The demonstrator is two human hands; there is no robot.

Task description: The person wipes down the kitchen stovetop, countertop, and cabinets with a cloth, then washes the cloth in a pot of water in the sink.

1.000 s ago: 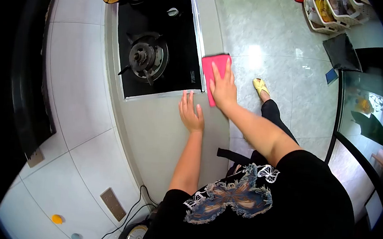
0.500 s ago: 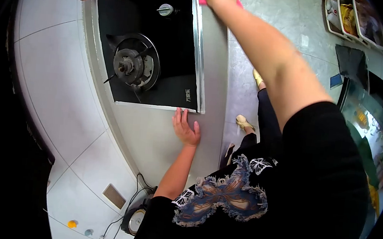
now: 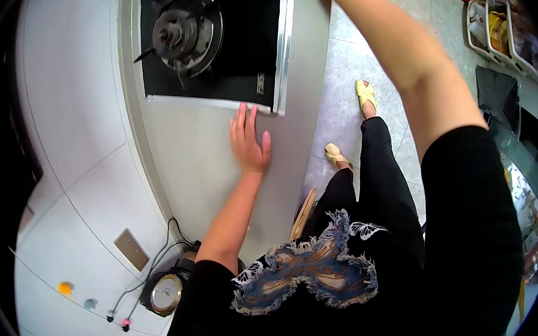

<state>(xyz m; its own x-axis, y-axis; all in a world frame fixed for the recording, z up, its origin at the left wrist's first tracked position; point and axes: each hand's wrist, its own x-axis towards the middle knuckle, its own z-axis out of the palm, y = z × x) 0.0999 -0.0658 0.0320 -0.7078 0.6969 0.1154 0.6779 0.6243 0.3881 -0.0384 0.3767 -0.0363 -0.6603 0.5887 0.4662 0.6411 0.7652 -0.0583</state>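
L hand (image 3: 249, 142) is lying flat on the grey counter (image 3: 216, 182), palm down, fingers spread and holding nothing, fingertips just touching the metal trim at the near edge of the gas hob (image 3: 209, 41). It looks to be bracing the body while the other arm is stretching.

R arm (image 3: 406, 58) is reaching far fwd along the strip of counter beside the hob's right edge; the R hand itself is running out of the top of the view, so can't tell if it's open or clamped on anything. No cloth or tool is showing anywhere.

Progress, judging by surfaces only: the black glass around the burner (image 3: 181, 32) and the counter strip next to it are looking free of visible mess, and so is the patch near the L hand, but the lens is too wide to tell wet from dry or wiped from unwiped. The far end of the hob is lying outside the view, so what's left there can't be judged. Prob mid-way through the work along the hob edge, with the far stretch being the part in hand.

Near the body: a small round appliance (image 3: 165, 293) w/ cords by the wall; feet in pale sandals (image 3: 365, 93) on the floor tiles.
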